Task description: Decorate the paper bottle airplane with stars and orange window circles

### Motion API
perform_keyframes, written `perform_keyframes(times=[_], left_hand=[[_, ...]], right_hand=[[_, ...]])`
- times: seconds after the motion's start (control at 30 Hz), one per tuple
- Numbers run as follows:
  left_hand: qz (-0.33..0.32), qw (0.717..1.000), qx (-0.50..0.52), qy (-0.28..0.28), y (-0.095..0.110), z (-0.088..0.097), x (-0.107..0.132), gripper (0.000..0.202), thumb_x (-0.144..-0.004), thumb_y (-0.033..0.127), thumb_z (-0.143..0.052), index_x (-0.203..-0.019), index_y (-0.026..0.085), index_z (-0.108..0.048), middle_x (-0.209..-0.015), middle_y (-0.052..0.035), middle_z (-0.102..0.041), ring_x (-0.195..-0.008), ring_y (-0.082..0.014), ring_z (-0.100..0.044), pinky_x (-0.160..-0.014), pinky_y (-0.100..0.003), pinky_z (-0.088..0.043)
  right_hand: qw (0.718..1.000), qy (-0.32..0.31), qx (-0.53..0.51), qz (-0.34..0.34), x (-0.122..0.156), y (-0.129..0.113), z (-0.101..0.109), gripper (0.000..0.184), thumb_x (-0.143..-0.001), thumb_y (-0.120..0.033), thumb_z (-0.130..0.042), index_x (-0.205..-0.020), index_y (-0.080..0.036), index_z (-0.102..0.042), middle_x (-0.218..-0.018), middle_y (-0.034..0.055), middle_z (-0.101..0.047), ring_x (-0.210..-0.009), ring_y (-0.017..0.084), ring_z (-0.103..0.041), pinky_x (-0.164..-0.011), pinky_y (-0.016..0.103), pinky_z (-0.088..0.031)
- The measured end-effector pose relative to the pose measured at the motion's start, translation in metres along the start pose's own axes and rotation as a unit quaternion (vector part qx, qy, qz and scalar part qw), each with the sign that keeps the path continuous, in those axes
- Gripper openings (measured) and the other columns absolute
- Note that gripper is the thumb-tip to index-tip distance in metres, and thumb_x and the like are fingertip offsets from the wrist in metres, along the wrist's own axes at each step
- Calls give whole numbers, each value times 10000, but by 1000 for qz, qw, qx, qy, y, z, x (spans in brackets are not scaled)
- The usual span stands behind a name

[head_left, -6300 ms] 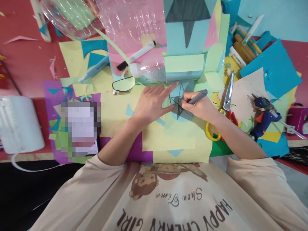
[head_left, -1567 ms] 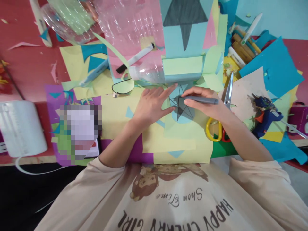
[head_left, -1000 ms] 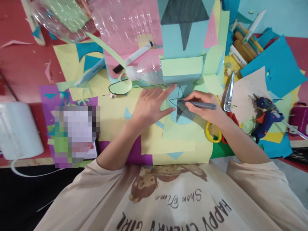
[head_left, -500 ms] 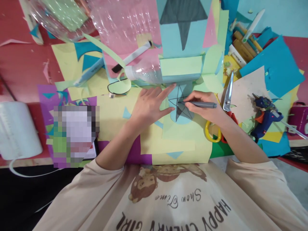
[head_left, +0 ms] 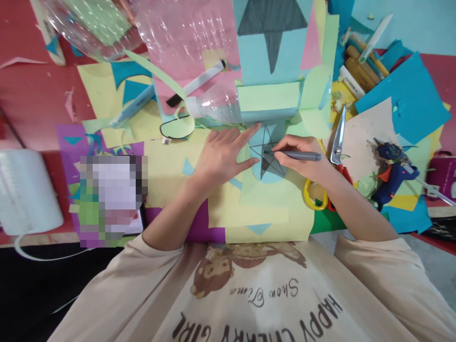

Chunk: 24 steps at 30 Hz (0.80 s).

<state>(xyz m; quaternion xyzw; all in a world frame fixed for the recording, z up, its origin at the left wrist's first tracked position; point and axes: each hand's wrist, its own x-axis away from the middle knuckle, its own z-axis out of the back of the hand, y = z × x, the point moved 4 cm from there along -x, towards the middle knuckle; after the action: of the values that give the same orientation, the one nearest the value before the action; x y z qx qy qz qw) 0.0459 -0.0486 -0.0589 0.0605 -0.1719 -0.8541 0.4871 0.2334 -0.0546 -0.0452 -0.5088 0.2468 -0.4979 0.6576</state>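
Observation:
My left hand lies flat with fingers stretched out, pressing down coloured paper beside a light blue paper circle. A star is drawn on that circle, partly filled in dark. My right hand is closed round a grey marker, which lies almost level with its tip on the star.
Scissors with yellow and red handles lie right of my right hand, and a blue glue gun sits further right. A clear plastic bottle, a white marker, a white roll and many paper scraps cover the red table.
Since the oldest frame my right hand has tipped the marker from steep to almost level and worked on the star's fill. In the last half second nothing has visibly moved.

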Motion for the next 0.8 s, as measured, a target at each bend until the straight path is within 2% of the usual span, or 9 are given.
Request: perform_keyframes(times=[0.2, 0.47, 0.7, 0.8], left_hand=[[1, 1000, 0, -4, 1, 0, 0, 651, -860, 448, -612, -1439, 235, -404, -900, -49, -587, -861, -236, -571, -813, -359, -403], [-3, 1000, -8, 1, 1, 0, 0, 650, -858, 443, -616, -1438, 240, -404, -909, -55, -600, -865, -247, -581, -812, -366, -410], [0, 1000, 5, -1, 1, 1, 0, 652, -859, 442, -610, -1443, 242, -399, -888, -50, -592, -856, -242, -575, -813, -369, -408], [5, 1000, 12, -7, 1, 1, 0, 658, -855, 438, -613, -1445, 239, -398, -898, -55, -592, -874, -250, -574, -820, -376, -406]], right_hand=[[1000, -31, -6, 0, 0, -3, -1, 110, -795, -241, -612, -720, -162, -606, -571, -45, -514, -510, 61, -393, -481, 215, -295], [1000, 11, 14, 18, 1, 0, 1, 147, -831, -324, -623, -829, -177, -620, -650, -29, -544, -547, 73, -406, -513, 222, -309], [999, -32, 4, -5, 1, 0, -1, 128, -800, -287, -631, -753, -168, -625, -575, -39, -509, -515, 71, -386, -486, 226, -285], [1000, -20, 2, -7, 1, -1, -1, 131, -808, -289, -624, -759, -168, -624, -591, -36, -522, -522, 71, -391, -492, 226, -288]])
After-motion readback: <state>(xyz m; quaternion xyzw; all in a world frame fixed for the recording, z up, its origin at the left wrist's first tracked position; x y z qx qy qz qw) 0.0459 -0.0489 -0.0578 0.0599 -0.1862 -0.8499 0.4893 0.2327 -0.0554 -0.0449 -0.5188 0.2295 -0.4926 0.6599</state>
